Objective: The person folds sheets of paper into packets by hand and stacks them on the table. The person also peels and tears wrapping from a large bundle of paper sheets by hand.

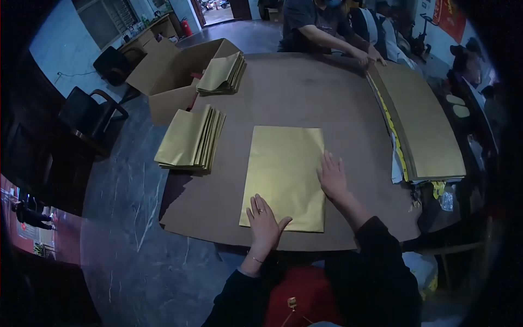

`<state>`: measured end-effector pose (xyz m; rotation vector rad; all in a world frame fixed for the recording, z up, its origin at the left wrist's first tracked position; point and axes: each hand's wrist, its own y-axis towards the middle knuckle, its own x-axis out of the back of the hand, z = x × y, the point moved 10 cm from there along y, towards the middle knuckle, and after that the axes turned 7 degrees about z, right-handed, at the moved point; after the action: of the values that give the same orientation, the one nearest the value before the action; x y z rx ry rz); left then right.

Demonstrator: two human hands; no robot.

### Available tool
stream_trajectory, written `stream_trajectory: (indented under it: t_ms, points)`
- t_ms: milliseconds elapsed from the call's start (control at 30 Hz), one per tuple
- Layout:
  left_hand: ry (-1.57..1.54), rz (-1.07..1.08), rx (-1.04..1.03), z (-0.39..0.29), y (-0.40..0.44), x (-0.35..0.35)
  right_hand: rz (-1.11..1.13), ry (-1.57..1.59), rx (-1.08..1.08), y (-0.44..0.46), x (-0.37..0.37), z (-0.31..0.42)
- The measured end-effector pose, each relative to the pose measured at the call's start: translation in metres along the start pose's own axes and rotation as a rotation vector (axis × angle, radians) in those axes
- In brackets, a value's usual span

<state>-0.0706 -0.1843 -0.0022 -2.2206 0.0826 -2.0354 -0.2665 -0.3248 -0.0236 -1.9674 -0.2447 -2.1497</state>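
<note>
A gold paper sheet [285,174], perhaps folded, lies flat on the brown tabletop [305,92] in front of me. My left hand [263,222] rests on its lower left part, fingers stretched and thumb spread; a ring and a thin bracelet show on it. At the sheet's right edge my right hand [333,177] lies flat with its fingers extended. Neither hand grips anything. To the left sits a stack of folded gold paper [185,139], and a second gold stack [222,73] lies farther back.
An open cardboard box [185,68] stands beyond the table's left edge. A long stack of gold sheets [417,117] runs along the right side. Across the table a person [321,27] has both hands near that stack's far end. Black chairs [90,114] stand at left.
</note>
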Motion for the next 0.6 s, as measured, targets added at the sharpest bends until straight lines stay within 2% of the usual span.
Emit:
stream_trajectory:
  t_ms: [267,300,467,500,600]
  points:
    - [-0.006,-0.003,-0.015,-0.001,0.001,-0.003,0.022,-0.015,0.047,-0.101,-0.001,0.025]
    - [-0.005,-0.051,-0.033,-0.002,0.000,-0.005,0.038,-0.010,0.046,-0.109,0.001,0.027]
    - [-0.004,-0.028,-0.047,-0.004,0.001,-0.002,0.030,0.008,0.099,-0.136,0.031,0.055]
    - [0.007,-0.021,-0.032,-0.004,0.001,-0.006,-0.007,0.027,0.146,-0.138,0.038,0.068]
    - [0.003,-0.018,-0.044,-0.003,0.002,-0.010,0.061,0.326,0.294,-0.138,0.030,0.120]
